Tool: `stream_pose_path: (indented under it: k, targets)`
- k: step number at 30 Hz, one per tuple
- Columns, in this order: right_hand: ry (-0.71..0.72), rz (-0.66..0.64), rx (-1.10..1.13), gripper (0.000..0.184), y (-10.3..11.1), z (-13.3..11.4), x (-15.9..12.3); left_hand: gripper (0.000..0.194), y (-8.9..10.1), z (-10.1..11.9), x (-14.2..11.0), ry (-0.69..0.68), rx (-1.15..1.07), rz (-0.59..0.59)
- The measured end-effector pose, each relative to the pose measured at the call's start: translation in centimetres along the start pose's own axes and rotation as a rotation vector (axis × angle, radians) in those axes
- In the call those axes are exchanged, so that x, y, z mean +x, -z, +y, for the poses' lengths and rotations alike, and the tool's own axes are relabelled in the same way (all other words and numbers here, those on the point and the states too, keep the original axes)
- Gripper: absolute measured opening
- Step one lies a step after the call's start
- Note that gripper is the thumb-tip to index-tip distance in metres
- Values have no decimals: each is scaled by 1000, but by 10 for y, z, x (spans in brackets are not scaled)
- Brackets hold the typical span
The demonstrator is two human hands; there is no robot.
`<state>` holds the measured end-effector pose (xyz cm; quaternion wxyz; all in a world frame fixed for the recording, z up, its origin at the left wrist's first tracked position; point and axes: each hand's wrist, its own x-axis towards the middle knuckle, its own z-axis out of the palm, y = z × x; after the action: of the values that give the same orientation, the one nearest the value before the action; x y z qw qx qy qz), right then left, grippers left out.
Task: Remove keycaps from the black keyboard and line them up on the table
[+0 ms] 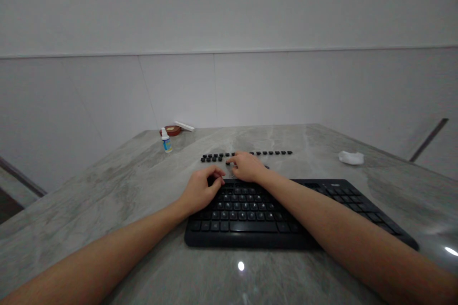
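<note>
A black keyboard (250, 227) lies on the marble-patterned table, with part of its upper rows bare of caps. My left hand (201, 189) rests at its upper left corner, fingers curled over the back edge and thumb on the key side. Beyond the keyboard, my right hand (247, 167) reaches left across it, with the fingertips at a small black keycap (228, 162). The underside of that grip is hidden. Loose keycaps stand in a long back row (271, 153) and a shorter front row (212, 159). Another dark cap (266, 167) shows partly behind my right wrist.
A small white spray bottle (166, 141) with a blue label stands at the back left. Behind it lie a reddish-brown round object (171, 130) and a white flat piece (184, 126). A white crumpled-looking item (351, 157) is at right. A wall (250, 90) closes off the far side.
</note>
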<state>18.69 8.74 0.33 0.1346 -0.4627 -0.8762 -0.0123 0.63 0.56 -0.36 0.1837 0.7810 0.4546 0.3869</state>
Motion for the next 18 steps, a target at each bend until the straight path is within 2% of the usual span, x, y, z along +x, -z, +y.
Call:
stream_pose_path:
  k: [6, 18]
  targets:
    - [-64, -39, -21, 48, -2, 3, 3, 15, 0, 1, 1, 17, -14, 0]
    - [-59, -41, -39, 53, -7, 6, 10, 16, 0, 0, 0, 11, -17, 1]
